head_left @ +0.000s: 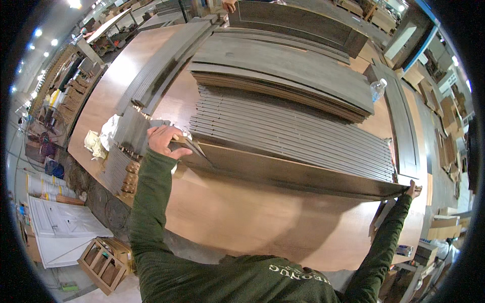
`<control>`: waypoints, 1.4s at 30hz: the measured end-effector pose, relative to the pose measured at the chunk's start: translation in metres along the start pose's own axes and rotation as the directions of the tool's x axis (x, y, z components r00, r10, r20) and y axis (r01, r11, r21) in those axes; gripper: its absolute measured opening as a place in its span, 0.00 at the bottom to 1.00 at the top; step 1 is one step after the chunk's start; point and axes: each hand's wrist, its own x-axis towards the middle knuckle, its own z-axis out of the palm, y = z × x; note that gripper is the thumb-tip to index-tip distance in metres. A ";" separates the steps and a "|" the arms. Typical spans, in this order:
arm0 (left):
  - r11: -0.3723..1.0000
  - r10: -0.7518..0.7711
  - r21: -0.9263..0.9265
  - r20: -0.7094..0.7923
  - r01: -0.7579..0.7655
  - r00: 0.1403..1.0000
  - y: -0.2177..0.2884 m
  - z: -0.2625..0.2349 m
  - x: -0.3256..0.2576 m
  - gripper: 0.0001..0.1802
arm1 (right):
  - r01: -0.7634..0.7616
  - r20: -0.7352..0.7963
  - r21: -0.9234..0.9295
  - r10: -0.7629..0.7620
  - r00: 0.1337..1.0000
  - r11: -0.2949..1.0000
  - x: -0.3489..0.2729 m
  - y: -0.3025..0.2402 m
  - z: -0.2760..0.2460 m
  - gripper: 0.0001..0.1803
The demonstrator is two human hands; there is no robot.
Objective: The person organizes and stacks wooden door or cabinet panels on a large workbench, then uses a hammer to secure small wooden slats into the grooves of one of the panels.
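A long dark brown wood panel (pixel 288 174) is held on edge, tilted, across the near side of the worktable. My left hand (pixel 164 141) is closed on its left end, thumb on the near side, where a short narrow dark strip (pixel 198 151) also shows. My right hand (pixel 414 189) grips the far right end, its fingers partly hidden. Right behind the panel lies a wide row of grey-brown grooved boards (pixel 298 129). On top of that row sits a stack of flat dark panels (pixel 283 68).
The wooden tabletop (pixel 242 217) extends toward me. Long strips (pixel 166 65) and crumpled white cloth (pixel 108 132) lie left. A clear plastic bottle (pixel 377 91) and framed door (pixel 403 131) lie right. Across the table, another person's hand (pixel 229 5) touches a framed dark door (pixel 293 22).
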 end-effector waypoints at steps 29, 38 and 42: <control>0.954 -0.100 0.300 0.396 -0.026 0.913 0.085 -0.060 -0.017 0.30 | -0.069 -0.053 -0.315 0.055 0.997 0.947 -0.099 -0.058 -0.003 0.44; 0.732 0.659 -0.316 0.553 -0.603 0.510 0.202 0.046 0.129 0.23 | 0.291 0.076 -0.785 -0.382 0.921 0.547 -0.175 -0.061 -0.111 0.20; 0.685 0.627 -0.234 0.672 -0.690 0.394 0.183 0.173 0.116 0.20 | -0.229 -0.049 -0.632 0.257 0.965 0.740 -0.201 -0.180 0.000 0.34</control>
